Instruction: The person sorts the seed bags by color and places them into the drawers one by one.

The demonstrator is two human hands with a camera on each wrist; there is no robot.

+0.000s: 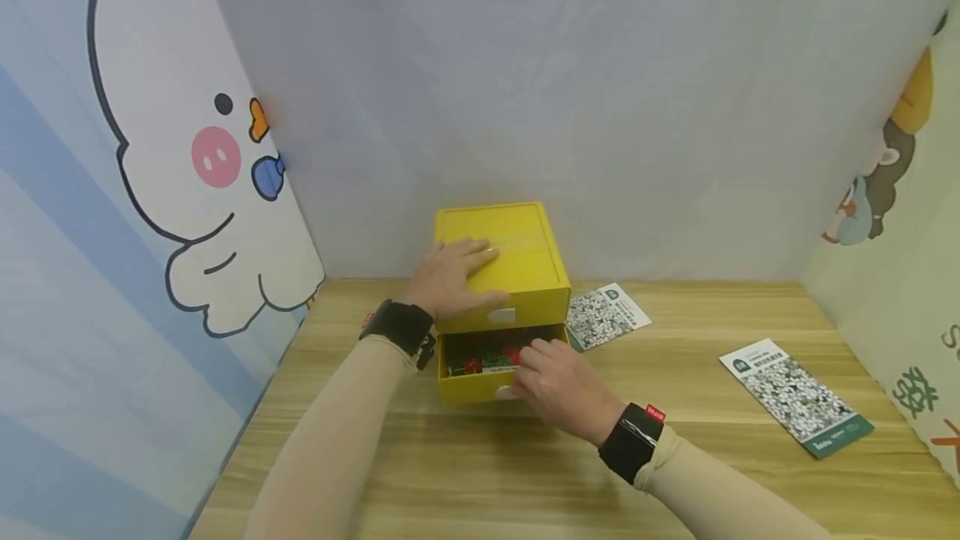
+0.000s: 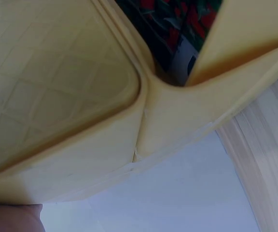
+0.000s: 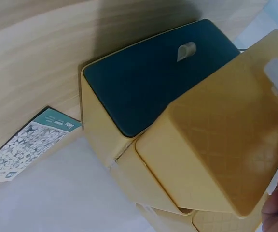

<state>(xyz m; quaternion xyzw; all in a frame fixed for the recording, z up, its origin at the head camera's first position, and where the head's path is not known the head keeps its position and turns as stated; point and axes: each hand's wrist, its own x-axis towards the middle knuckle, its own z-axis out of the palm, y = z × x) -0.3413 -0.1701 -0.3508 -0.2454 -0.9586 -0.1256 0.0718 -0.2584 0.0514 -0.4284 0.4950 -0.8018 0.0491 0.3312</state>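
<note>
A yellow drawer box [image 1: 517, 252] stands against the back wall with its lower drawer [image 1: 465, 391] pulled out. My left hand [image 1: 453, 282] lies with fingers spread on the box's top. My right hand [image 1: 558, 382] holds the drawer's front edge, its fingers curled over the right part near a white handle tab [image 1: 505, 392]. Inside the drawer are packets [image 1: 480, 363] printed with red flowers, partly hidden by the upper section. In the left wrist view, red-flowered packets [image 2: 177, 24] also show in the drawer. The right wrist view catches only some right-hand fingers [image 3: 276, 203] by the yellow drawer front.
A white-flowered packet [image 1: 603, 315] lies beside the box on the wooden table [image 1: 675, 315]. Another such packet [image 1: 798, 397] lies farther right. Grey cloth [image 1: 600, 90] hangs behind, with cartoon-printed curtains at both sides. In the right wrist view, a dark teal panel [image 3: 153, 77] adjoins the yellow box.
</note>
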